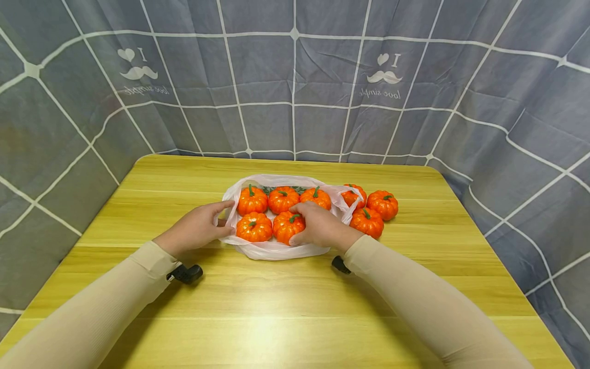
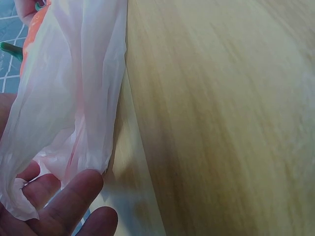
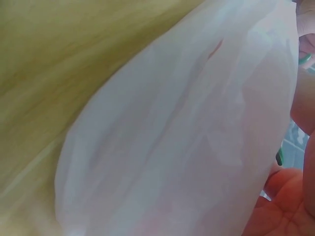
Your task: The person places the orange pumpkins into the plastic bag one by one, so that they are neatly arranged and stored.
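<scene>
A thin white plastic bag (image 1: 267,251) lies on the table with its mouth spread wide, showing several small orange toy pumpkins with green stems. On the bag's left side, my left hand (image 1: 199,229) holds the rim; the left wrist view shows fingers (image 2: 74,201) against the thin plastic (image 2: 74,98). My right hand (image 1: 320,225) reaches into the bag and grips the front pumpkin (image 1: 285,229) between thumb and fingers. Beside it sits another front pumpkin (image 1: 254,227). In the right wrist view, the bag wall (image 3: 197,128) hides the held pumpkin.
Three more pumpkins stand outside the bag to the right, among them one at the near side (image 1: 367,223) and one farther right (image 1: 383,205). The wooden table (image 1: 276,318) ends at a grey curtain (image 1: 267,72) with white lines, which hangs behind and at both sides.
</scene>
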A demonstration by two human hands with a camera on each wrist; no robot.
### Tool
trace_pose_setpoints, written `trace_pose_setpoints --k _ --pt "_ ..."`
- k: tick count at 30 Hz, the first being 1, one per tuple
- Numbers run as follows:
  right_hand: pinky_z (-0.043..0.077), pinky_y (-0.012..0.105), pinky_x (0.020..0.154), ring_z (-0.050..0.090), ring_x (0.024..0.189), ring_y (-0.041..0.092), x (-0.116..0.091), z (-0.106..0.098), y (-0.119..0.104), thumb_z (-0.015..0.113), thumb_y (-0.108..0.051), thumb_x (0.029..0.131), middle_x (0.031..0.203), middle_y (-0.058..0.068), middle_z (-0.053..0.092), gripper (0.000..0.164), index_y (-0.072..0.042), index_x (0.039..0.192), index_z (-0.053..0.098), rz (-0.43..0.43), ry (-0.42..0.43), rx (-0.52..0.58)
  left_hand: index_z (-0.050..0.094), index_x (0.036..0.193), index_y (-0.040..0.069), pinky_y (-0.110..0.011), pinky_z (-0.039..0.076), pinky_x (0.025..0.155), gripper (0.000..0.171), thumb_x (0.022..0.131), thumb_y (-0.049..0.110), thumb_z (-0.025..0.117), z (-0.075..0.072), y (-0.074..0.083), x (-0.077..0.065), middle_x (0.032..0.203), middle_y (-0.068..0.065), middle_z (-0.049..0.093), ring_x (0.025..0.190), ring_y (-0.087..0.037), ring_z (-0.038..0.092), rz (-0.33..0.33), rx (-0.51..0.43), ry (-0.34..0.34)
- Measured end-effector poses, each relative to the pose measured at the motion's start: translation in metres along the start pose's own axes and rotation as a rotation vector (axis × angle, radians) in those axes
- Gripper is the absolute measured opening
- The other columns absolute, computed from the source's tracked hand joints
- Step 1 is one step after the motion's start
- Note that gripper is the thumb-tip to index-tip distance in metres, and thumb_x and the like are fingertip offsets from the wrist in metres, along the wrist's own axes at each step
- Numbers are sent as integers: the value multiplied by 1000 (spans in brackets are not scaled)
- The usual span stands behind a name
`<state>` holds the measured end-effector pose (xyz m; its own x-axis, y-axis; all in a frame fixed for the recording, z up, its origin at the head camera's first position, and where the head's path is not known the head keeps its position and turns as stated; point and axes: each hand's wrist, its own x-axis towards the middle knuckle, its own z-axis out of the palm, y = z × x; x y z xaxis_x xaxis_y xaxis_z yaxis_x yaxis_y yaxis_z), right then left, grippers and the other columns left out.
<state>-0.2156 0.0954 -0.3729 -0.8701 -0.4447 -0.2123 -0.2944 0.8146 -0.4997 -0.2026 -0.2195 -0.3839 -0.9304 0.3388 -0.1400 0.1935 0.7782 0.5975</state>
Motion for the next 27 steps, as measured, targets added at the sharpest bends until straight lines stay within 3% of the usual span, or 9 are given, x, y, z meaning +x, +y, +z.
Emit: trace_pose_setpoints --k 6,20,27 --pt "36 44 124 46 147 28 -1 -1 -1 90 -35 85 157 10 51 83 -12 154 50 -2 -6 -40 41 161 5 -32 49 74 81 95 35 77 0 0 0 138 -24 65 96 -24 63 -3 7 2" --pt "37 45 123 48 145 29 -6 -3 -3 90 -38 84 156 11 51 88 -9 155 46 -24 4 -61 42 161 4 -32 51 80 80 95 35 77 0 -1 0 142 -25 63 105 -25 67 9 8 11" --pt "36 45 124 45 148 29 -6 -4 -3 90 -35 84 159 10 49 86 -12 156 47 -20 15 -53 41 161 4 -32 50 77 80 95 33 76 0 -2 -1 139 -23 65 97 -22 65 13 2 11"
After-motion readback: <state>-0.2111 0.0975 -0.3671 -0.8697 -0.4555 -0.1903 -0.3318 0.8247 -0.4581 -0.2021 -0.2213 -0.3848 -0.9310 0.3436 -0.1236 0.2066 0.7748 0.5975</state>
